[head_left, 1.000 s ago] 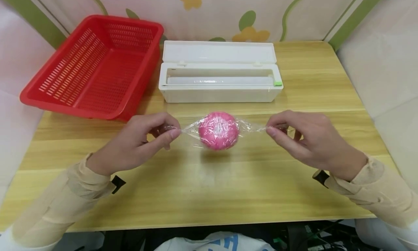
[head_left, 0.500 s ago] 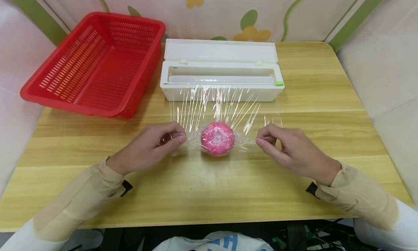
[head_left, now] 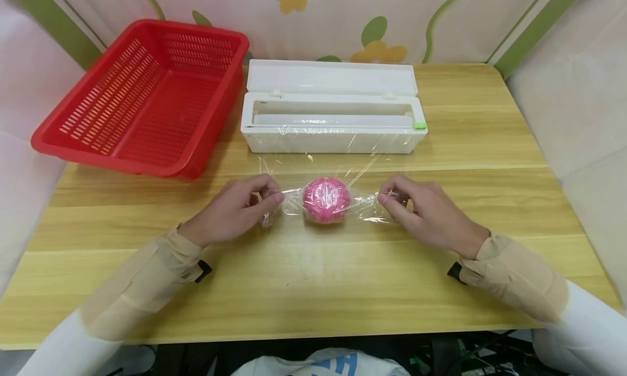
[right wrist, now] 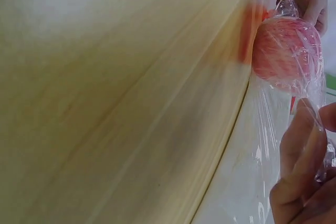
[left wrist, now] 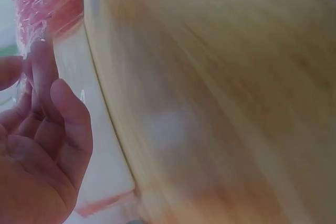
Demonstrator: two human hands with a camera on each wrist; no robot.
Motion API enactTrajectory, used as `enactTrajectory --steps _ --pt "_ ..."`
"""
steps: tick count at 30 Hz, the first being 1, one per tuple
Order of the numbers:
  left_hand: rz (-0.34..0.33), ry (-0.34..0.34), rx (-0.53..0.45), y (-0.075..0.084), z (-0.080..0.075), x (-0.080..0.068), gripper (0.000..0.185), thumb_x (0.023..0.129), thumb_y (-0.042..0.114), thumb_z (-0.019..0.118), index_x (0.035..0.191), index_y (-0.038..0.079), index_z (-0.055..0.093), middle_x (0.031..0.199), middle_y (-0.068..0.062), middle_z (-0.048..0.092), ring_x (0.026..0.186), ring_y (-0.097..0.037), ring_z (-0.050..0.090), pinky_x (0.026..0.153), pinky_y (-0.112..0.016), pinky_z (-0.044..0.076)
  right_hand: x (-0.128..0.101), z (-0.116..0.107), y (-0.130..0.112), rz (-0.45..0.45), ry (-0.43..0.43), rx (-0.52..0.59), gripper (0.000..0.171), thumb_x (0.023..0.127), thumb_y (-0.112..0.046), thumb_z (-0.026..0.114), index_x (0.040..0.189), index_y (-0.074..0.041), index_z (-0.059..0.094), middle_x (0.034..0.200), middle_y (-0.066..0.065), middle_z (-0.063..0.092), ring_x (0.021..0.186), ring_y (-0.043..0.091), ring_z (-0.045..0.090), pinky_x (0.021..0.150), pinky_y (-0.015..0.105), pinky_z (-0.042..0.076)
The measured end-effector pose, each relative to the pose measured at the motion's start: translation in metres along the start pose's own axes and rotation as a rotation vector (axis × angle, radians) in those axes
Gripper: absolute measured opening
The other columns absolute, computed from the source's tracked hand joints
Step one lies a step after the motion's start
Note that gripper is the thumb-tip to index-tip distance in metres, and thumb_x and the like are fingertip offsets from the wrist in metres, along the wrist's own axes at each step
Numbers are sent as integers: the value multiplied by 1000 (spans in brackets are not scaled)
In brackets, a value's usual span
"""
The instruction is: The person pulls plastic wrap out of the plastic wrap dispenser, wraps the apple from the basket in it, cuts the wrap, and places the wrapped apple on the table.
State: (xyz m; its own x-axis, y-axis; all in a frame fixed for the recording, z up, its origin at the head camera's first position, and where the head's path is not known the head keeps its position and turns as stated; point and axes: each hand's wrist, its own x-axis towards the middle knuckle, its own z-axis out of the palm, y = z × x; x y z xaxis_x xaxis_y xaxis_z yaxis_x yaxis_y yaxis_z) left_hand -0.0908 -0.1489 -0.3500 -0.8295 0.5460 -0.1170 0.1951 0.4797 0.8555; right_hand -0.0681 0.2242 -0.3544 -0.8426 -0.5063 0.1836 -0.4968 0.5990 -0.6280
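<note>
A round pinkish-red apple (head_left: 326, 199), streaked in the wrist views, is wrapped in clear plastic wrap (head_left: 364, 202). It hangs between the two hands, close over the table. My left hand (head_left: 238, 208) pinches the gathered end of the wrap left of the apple. On the other side my right hand (head_left: 425, 210) pinches the opposite gathered end between thumb and fingers. Loose film fans from the apple back to the white wrap dispenser (head_left: 333, 143), whose lid stands open with a roll inside. In the right wrist view, crinkled wrap (right wrist: 329, 156) shows by the fingers.
A red plastic basket (head_left: 196, 147) with slotted walls stands at the back left, beside the dispenser. The wooden table (head_left: 313, 300) ends at a front edge near the person's body. Flowered fabric (head_left: 338, 17) closes off the back, with pale walls on both sides.
Both hands have moved inward, nearer the apple. Film spreading from the dispenser showed half a second ago with many bright creases; now it looks slacker. The apple has shifted slightly away from the person since then.
</note>
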Motion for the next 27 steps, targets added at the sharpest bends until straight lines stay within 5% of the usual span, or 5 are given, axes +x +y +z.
enactTrajectory --steps 18,27 --pt "-24 154 -8 -14 -5 28 12 104 15 68 104 4 68 87 -13 67 67 -24 63 56 -25 48 28 3 20 139 54 -26 10 107 -20 62 102 -12 67 74 0 66 62 12 56 55 24 46" --pt "-93 218 2 -17 -10 40 22 104 25 69 105 3 72 81 -11 66 69 -25 61 56 -25 47 37 4 24 240 106 -56 16 106 -24 65 106 -8 67 78 6 67 68 17 58 57 23 48"
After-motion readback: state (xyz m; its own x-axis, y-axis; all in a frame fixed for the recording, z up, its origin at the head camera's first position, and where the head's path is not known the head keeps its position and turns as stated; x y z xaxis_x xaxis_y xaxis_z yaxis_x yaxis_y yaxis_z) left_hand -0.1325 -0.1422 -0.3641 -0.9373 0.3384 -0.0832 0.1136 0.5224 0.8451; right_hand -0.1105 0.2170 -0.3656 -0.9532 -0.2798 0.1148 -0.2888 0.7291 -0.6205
